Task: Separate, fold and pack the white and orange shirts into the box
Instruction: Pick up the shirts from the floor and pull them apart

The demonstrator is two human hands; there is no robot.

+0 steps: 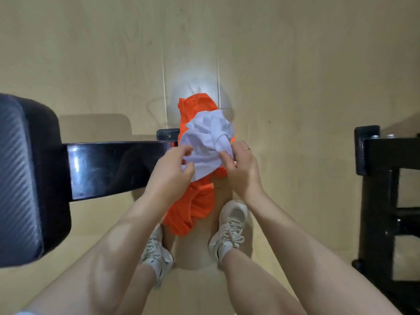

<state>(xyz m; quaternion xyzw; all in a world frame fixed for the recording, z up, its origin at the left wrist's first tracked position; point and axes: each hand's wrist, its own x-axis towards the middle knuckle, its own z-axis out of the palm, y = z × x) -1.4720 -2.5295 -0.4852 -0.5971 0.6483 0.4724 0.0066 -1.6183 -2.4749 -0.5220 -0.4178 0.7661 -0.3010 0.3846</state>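
The orange shirt [193, 201] is the largest task thing. It hangs crumpled in the centre of the frame, from above your hands down toward your shoes [230, 226]. The white shirt [208, 137] is bunched on top of it, so the two are not yet separated. Your left hand [169, 171] and right hand [242, 167] both pinch the white cloth with curled fingers. I judge the task is at its beginning: nothing is folded, and no box is in view.
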